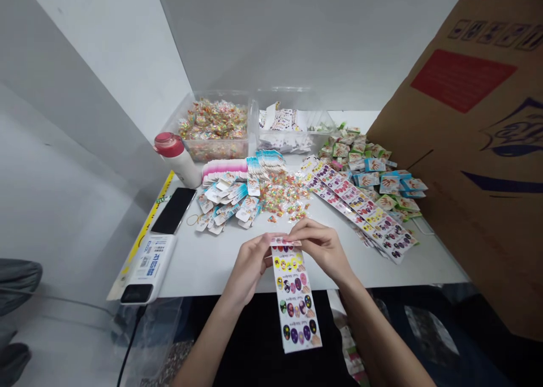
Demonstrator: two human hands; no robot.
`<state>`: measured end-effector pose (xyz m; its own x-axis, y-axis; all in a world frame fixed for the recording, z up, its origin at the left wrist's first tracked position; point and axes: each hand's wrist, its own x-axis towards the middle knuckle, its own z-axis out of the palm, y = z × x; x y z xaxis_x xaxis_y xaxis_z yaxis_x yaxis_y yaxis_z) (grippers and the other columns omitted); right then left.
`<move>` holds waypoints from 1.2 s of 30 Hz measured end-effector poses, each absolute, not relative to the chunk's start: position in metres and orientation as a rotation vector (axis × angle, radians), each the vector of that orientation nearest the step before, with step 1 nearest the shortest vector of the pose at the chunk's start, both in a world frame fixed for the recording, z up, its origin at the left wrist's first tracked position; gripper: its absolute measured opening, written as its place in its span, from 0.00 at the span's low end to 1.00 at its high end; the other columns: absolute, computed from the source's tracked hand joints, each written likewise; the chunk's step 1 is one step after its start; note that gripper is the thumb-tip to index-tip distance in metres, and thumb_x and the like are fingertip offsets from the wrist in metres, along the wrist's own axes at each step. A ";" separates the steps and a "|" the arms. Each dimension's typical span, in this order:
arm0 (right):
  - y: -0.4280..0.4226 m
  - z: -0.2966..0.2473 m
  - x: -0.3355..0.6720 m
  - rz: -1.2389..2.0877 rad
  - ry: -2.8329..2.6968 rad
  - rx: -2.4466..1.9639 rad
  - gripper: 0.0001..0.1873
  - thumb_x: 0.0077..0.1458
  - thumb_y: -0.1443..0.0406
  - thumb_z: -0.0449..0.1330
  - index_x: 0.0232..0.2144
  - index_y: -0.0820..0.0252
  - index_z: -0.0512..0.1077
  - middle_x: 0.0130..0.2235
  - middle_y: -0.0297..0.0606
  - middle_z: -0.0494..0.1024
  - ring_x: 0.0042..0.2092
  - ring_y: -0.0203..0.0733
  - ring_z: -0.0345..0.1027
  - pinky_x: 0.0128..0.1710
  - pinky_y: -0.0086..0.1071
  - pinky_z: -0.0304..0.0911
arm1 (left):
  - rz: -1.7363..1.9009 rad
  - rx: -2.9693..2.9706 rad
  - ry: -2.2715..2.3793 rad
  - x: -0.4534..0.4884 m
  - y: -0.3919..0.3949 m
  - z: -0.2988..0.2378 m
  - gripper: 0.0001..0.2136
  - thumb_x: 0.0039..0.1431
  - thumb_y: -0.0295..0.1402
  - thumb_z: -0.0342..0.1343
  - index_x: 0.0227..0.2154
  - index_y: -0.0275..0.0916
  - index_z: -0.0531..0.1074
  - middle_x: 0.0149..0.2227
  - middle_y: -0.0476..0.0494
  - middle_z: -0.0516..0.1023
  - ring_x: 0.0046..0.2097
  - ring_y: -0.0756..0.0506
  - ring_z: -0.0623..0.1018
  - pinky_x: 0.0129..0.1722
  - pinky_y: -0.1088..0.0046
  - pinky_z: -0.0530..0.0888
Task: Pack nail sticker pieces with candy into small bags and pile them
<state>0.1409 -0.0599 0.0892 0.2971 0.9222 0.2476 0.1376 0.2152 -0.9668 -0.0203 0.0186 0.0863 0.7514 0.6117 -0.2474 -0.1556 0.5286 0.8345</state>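
A long strip of nail stickers (294, 296), printed with rows of colourful oval nails, hangs down past the table's front edge. My left hand (250, 265) pinches its top left corner, while my right hand (320, 245) has its fingers closed on the top right. The upper end of the strip looks folded over between the two hands. More sticker strips (360, 209) lie in a stack to the right. Beyond my hands is a pile of small clear packets with orange and green contents (286, 194). Small printed cards (231, 197) are heaped to its left.
Behind stand a clear bin of packets (216, 149) and another clear bin (292, 141) holding printed sheets. Folded small packs (382, 177) are piled at right beside a large cardboard box (475, 166). A bottle (180, 163), phone (173, 210) and power bank (148, 271) line the left side.
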 end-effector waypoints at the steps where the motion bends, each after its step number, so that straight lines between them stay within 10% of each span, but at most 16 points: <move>1: -0.061 0.090 0.143 0.739 -1.214 -1.235 0.14 0.56 0.71 0.58 0.35 0.48 0.81 0.33 0.35 0.73 0.34 0.37 0.68 0.32 0.31 0.62 | 0.445 0.894 0.574 -0.021 0.020 0.086 0.15 0.61 0.40 0.55 0.40 0.33 0.78 0.37 0.38 0.81 0.38 0.46 0.79 0.39 0.74 0.73; 8: -0.072 0.079 0.149 0.713 -1.671 -1.329 0.26 0.60 0.68 0.56 0.60 0.44 0.63 0.57 0.41 0.65 0.55 0.45 0.62 0.55 0.44 0.60 | 0.550 0.950 0.693 -0.020 0.025 0.079 0.08 0.55 0.33 0.62 0.37 0.35 0.76 0.31 0.44 0.82 0.32 0.49 0.79 0.33 0.77 0.73; 15: -0.062 0.063 0.130 0.719 -1.067 -1.296 0.07 0.55 0.62 0.64 0.37 0.54 0.78 0.40 0.39 0.75 0.44 0.43 0.69 0.46 0.38 0.65 | 0.619 0.991 0.594 -0.014 0.013 0.066 0.12 0.59 0.37 0.59 0.41 0.35 0.77 0.44 0.39 0.81 0.43 0.41 0.80 0.42 0.68 0.76; 20: -0.051 0.062 0.119 0.910 -0.664 -1.238 0.12 0.49 0.60 0.68 0.35 0.58 0.74 0.36 0.36 0.77 0.38 0.40 0.70 0.40 0.33 0.66 | 0.615 1.050 0.551 -0.014 0.008 0.070 0.15 0.62 0.39 0.55 0.47 0.37 0.75 0.49 0.38 0.78 0.46 0.41 0.80 0.48 0.63 0.76; 31: -0.069 0.064 0.129 0.551 -1.479 -1.350 0.19 0.60 0.70 0.53 0.49 0.49 0.74 0.52 0.43 0.68 0.51 0.45 0.66 0.50 0.42 0.65 | 0.632 0.871 0.700 -0.022 0.020 0.063 0.18 0.54 0.36 0.63 0.46 0.36 0.75 0.36 0.41 0.83 0.35 0.44 0.81 0.30 0.76 0.74; 36: -0.075 0.062 0.137 0.335 -1.717 -1.380 0.27 0.59 0.73 0.53 0.57 0.43 0.67 0.57 0.42 0.65 0.54 0.44 0.64 0.52 0.43 0.65 | 0.591 0.740 0.638 -0.025 0.021 0.066 0.20 0.59 0.42 0.57 0.49 0.35 0.74 0.42 0.37 0.82 0.41 0.41 0.81 0.36 0.72 0.75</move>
<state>0.1374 -0.0751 0.0620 0.0073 0.8876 0.4605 0.6497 0.3459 -0.6769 -0.0254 0.0206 0.0661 0.6610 0.6821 -0.3126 -0.2592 0.5985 0.7580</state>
